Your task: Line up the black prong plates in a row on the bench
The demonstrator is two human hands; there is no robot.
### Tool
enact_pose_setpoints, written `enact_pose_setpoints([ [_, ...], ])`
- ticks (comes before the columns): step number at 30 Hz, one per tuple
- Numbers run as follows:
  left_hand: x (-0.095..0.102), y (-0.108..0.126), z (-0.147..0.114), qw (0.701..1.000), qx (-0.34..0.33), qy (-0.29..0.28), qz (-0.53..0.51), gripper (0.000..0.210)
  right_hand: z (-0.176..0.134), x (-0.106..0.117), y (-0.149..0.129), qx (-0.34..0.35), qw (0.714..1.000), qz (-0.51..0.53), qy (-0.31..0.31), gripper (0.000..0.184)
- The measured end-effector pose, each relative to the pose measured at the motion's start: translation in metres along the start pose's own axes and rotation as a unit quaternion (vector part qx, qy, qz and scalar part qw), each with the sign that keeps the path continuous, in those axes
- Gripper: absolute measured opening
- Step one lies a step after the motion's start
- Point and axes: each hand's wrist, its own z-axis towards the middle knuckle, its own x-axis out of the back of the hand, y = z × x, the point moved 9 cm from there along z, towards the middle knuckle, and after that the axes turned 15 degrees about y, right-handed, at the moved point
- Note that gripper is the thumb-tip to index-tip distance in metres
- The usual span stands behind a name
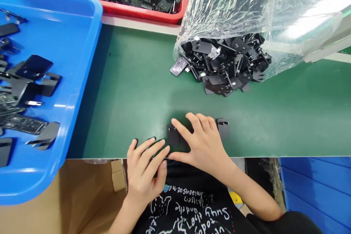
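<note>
My right hand [203, 140] lies palm down over a few flat black plastic plates with small metal pins. Its thumb and index finger are spread around a black plate [173, 137] near the table's front edge, and the other fingers cover part of the pieces. Just right of those fingers lies another black plate with pins [223, 128]. My left hand [148, 168] rests at the table edge to the left, fingers stretched apart, with nothing in it. Farther back, a heap of similar black pieces [222, 65] spills from a clear plastic bag [246, 3].
A blue tray [79, 80] with black pieces stands on the left. Behind it is a red bin [142, 14] filled with dark parts. The green tabletop [131, 80] ends at my body. Below the edge are a cardboard box [87, 193] and a blue crate [315, 182].
</note>
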Motion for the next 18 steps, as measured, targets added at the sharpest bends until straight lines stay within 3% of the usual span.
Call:
enact_pose_setpoints([
  [3,-0.004,0.006,-0.003,0.999,-0.021,-0.031,0.004,0.032,-0.009,0.002,-0.009,0.021,1.000,-0.004,0.015,0.070],
  [13,0.009,0.010,-0.014,0.997,0.009,-0.028,-0.068,0.030,-0.022,0.012,-0.017,0.088,0.993,-0.005,0.082,0.058],
  [16,0.018,-0.004,-0.012,0.975,0.154,0.027,-0.158,0.029,-0.016,0.024,-0.012,0.053,0.993,0.036,0.097,0.057],
  [18,0.011,-0.019,-0.012,0.902,0.325,0.053,-0.277,0.034,-0.011,0.040,-0.012,0.025,0.989,0.082,0.123,0.059],
])
